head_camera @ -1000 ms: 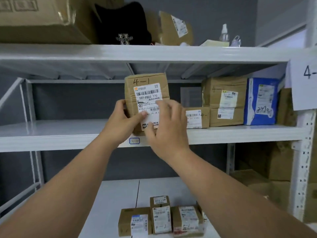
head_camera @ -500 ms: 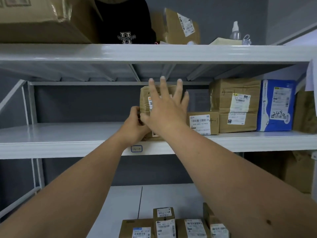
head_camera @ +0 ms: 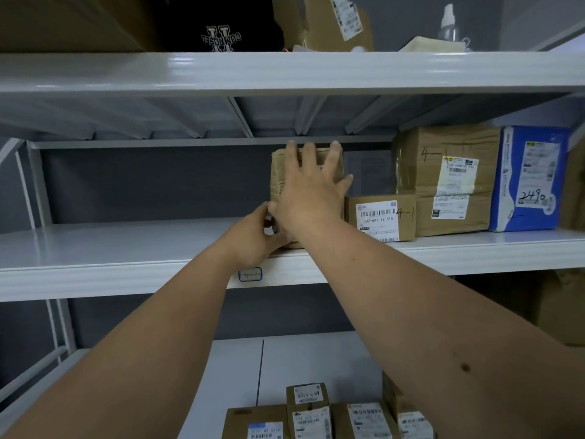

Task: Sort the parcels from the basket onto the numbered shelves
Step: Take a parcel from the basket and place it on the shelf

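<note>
Both hands seat the parcel [head_camera: 280, 182] upright: right hand [head_camera: 308, 198] fingers spread flat, left hand [head_camera: 253, 239] pinching its corner.

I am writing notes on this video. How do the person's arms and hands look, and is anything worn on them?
Both forearms are bare, with no sleeves in view. The left hand and right hand wear no gloves, rings or watch. The right forearm has a small dark mole.

Dim, cool light; soft focus; wide-angle bowing at edges
</note>
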